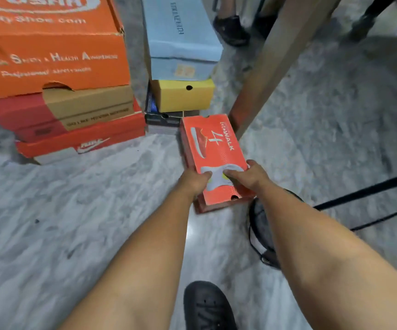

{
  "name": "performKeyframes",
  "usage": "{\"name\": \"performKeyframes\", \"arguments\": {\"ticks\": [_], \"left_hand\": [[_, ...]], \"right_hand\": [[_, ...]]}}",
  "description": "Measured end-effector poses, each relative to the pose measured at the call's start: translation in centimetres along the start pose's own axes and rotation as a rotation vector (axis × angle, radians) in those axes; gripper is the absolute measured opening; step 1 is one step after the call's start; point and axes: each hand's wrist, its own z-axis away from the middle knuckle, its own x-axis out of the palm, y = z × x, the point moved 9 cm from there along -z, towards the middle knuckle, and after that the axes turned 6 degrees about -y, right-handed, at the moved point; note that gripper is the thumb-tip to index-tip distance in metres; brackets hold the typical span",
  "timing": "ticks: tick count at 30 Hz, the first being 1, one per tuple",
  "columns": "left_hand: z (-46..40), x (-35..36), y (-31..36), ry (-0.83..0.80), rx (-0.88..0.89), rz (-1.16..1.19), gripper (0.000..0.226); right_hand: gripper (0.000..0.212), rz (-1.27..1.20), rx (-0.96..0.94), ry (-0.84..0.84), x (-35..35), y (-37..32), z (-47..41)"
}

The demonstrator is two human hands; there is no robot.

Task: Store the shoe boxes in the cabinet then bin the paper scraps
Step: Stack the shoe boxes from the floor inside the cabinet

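Note:
A red-orange shoe box (213, 148) printed with a shoe and a large 4 lies flat on the marble floor. My left hand (194, 181) grips its near left edge with the thumb on the lid. My right hand (248, 176) grips its near right side, fingers across the lid. At the left a big orange box (50, 51) tops a stack holding a brown box (90, 106) and a red box (80, 141). Behind, a light blue box (180, 36) sits on a yellow box (183, 95), over a dark box (164, 119). No cabinet or paper scraps are in view.
A wooden post (276, 60) slants up just right of the held box. A black round object with cords (261, 234) lies by my right forearm. My black shoe (207, 308) is at the bottom. Another person's dark shoes (231, 29) stand at the back.

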Motion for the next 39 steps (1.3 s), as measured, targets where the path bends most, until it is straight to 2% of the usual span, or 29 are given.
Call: {"name": "performKeyframes", "arguments": {"ticks": [5, 8, 12, 15, 18, 21, 23, 25, 28, 30, 32, 36, 39], "left_hand": [[0.8, -1.5, -3.9, 0.081, -0.137, 0.215, 0.055], [3.4, -5.0, -6.4, 0.096, -0.199, 0.280, 0.067], [9.0, -10.3, -9.9, 0.055, -0.237, 0.411, 0.071], [14.4, -15.3, -12.9, 0.088, -0.233, 0.526, 0.061], [19.6, -20.9, -17.2, 0.186, -0.232, 0.628, 0.047], [25.5, -26.7, -21.7, 0.279, -0.229, 0.658, 0.050], [30.4, -30.0, -24.7, 0.345, -0.239, 0.685, 0.038], [35.3, -32.4, -27.7, 0.385, -0.249, 0.811, 0.027], [41.9, -36.9, -30.8, 0.529, -0.214, 0.884, 0.039], [45.5, -40.5, -31.4, 0.640, -0.152, 0.899, 0.043], [48.7, -44.3, -31.4, 0.757, -0.094, 0.914, 0.041], [52.9, -51.9, -30.7, 0.946, -0.008, 0.898, 0.035], [55.2, -56.6, -30.8, 1.048, -0.009, 0.871, 0.033]], "right_hand": [[0.066, -0.052, 0.033, -0.172, 1.8, -0.2, 1.8], [0.056, 0.024, 0.097, -0.371, 4.3, -1.6, 5.0], [0.053, 0.069, 0.131, -0.615, 8.4, -5.6, 9.5], [0.048, 0.151, 0.072, -0.755, 13.2, -11.2, 13.5], [0.065, 0.297, 0.025, -0.859, 19.0, -17.1, 17.4], [0.062, 0.434, -0.023, -0.936, 26.0, -22.9, 21.8], [0.068, 0.511, -0.073, -0.986, 31.1, -26.3, 25.5], [0.075, 0.564, -0.142, -1.019, 36.0, -29.3, 30.3], [0.052, 0.542, -0.300, -1.038, 41.6, -33.9, 38.3], [0.046, 0.457, -0.451, -0.976, 43.3, -37.6, 42.8], [0.043, 0.371, -0.609, -0.930, 44.8, -41.8, 46.5], [0.021, 0.283, -0.990, -0.854, 47.8, -49.6, 52.9], [0.010, 0.286, -1.047, -0.823, 51.4, -52.9, 54.8]]}}
